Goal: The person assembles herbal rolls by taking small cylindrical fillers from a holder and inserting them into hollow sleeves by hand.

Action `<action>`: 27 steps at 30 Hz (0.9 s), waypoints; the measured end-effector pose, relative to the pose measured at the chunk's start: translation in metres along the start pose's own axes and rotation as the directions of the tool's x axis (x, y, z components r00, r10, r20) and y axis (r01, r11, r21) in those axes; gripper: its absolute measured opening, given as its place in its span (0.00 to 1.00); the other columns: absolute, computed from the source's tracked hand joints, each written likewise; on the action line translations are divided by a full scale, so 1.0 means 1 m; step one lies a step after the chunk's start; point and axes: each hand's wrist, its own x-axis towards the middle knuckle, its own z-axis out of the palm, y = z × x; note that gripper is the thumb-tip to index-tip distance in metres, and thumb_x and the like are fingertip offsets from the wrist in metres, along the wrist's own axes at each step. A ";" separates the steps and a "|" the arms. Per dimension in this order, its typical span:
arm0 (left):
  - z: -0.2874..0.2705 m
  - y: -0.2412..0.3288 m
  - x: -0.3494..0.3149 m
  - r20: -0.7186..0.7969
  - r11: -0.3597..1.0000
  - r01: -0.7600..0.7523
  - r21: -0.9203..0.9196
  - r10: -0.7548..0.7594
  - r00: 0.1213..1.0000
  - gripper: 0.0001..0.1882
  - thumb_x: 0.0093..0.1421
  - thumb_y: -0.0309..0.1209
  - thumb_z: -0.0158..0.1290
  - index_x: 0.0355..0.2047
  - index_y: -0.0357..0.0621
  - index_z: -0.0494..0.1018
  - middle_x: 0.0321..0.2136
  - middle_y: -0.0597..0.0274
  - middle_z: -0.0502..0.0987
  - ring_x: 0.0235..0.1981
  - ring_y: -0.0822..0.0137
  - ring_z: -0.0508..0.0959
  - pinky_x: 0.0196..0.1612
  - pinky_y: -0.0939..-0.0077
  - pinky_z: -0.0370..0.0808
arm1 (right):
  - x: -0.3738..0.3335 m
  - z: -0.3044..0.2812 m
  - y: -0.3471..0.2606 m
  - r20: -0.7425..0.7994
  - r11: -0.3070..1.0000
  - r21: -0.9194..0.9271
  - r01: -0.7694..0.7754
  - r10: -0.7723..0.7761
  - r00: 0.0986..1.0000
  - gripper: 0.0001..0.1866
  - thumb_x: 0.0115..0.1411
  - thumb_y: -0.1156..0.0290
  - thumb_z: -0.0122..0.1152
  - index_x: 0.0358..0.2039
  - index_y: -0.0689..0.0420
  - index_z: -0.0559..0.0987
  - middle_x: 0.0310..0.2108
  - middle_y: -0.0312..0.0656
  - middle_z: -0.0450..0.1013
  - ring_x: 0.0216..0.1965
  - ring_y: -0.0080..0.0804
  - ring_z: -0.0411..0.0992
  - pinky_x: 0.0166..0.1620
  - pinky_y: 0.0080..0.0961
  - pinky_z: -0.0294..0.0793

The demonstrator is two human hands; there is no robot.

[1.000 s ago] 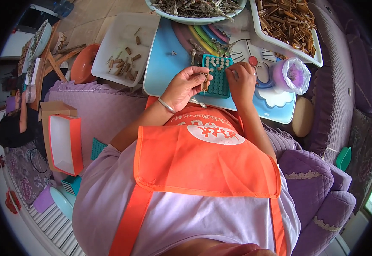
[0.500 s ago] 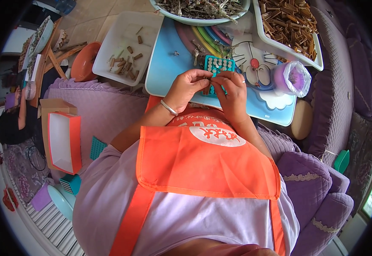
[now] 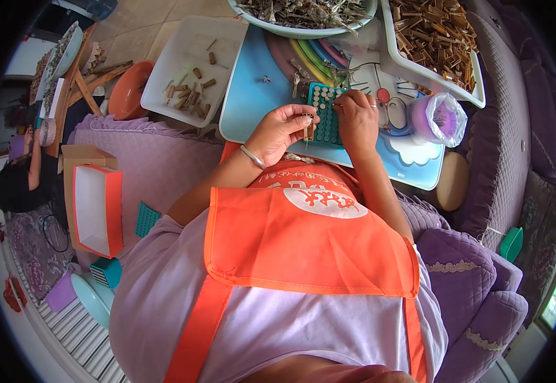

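My left hand (image 3: 275, 135), with a bracelet at its wrist, pinches a small brown wood-like piece (image 3: 308, 129) upright between thumb and fingers. It is beside the left edge of a teal tray (image 3: 326, 131) with rows of round pockets. White round discs (image 3: 321, 98) fill the tray's far pockets. My right hand (image 3: 359, 122) lies over the tray's right side, fingers bent together and pointing down at the pockets; what its fingertips hold, if anything, is hidden. Dried greyish plant-like bits (image 3: 296, 83) are scattered on the blue cartoon-printed table (image 3: 252, 115) beyond the tray.
A white bin (image 3: 182, 45) with several brown pieces stands left; another (image 3: 389, 60), heaped with split brown pieces, far right. Between them is a basin (image 3: 303, 29) of dried bits. A lined purple bucket (image 3: 428, 121) stands right. Another person (image 3: 19, 182) sits far left.
My right hand has parted from my left and moved right, over the tray's right side. My left hand has barely moved, and the brown piece in it shows more plainly.
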 end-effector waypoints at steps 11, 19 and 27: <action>0.009 0.002 0.000 0.000 0.991 -0.089 0.104 0.090 0.996 0.14 0.60 0.23 0.54 0.46 0.31 0.71 0.36 0.60 0.77 0.34 0.73 0.76 0.40 0.80 0.74 | -0.010 -0.022 -0.031 -0.050 0.913 0.402 0.069 -0.053 0.997 0.09 0.43 0.76 0.68 0.27 0.54 0.78 0.32 0.37 0.74 0.34 0.37 0.71 0.41 0.32 0.65; 0.011 0.003 -0.003 -0.005 0.963 -0.134 0.235 0.139 0.990 0.14 0.60 0.22 0.54 0.45 0.28 0.71 0.32 0.60 0.77 0.28 0.73 0.74 0.34 0.80 0.73 | -0.012 -0.020 -0.028 0.004 0.899 0.414 0.146 -0.162 0.987 0.08 0.44 0.77 0.67 0.27 0.55 0.78 0.32 0.37 0.74 0.36 0.37 0.71 0.41 0.31 0.65; 0.005 -0.001 -0.002 0.008 0.979 -0.076 0.190 0.076 0.997 0.11 0.61 0.22 0.51 0.45 0.32 0.71 0.34 0.60 0.77 0.32 0.74 0.75 0.37 0.80 0.73 | -0.011 -0.013 -0.017 0.116 0.689 0.719 -0.088 0.005 0.993 0.08 0.46 0.78 0.65 0.29 0.56 0.80 0.31 0.38 0.74 0.36 0.40 0.71 0.40 0.33 0.68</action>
